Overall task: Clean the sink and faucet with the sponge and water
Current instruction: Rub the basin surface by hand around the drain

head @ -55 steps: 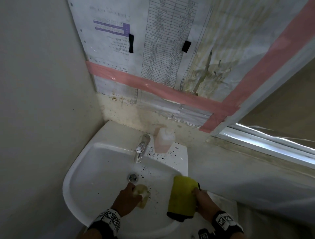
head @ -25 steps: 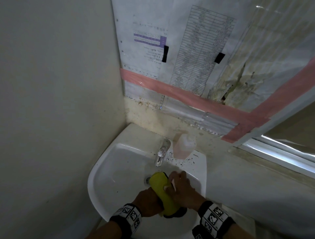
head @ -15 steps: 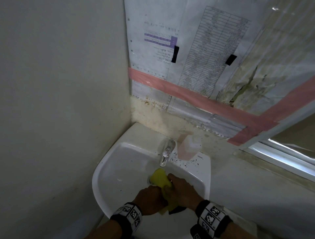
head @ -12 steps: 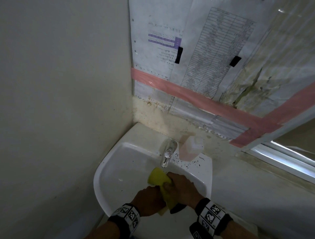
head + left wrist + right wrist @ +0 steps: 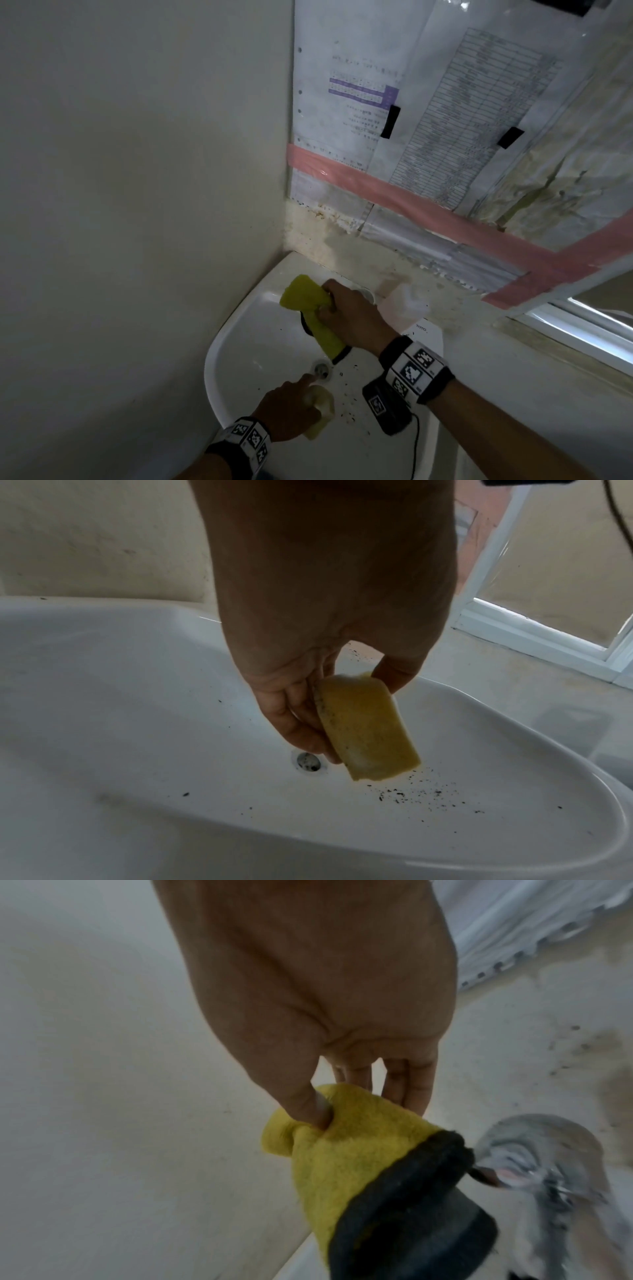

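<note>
Yellow sponge w/ black scouring side is clamped by right hand fingers at chrome faucet. Pale yellow soap bar is pinched by left hand over white ceramic sink drain.

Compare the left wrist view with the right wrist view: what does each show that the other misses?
Left wrist only: the left hand holding a pale yellow sponge piece over the round metal drain, with dark specks scattered on the basin.

Right wrist only: the right hand, its grip pinching a yellow sponge with a black scouring layer beside the blurred chrome faucet.

Both: the white ceramic sink and the cream wall behind it.
</note>
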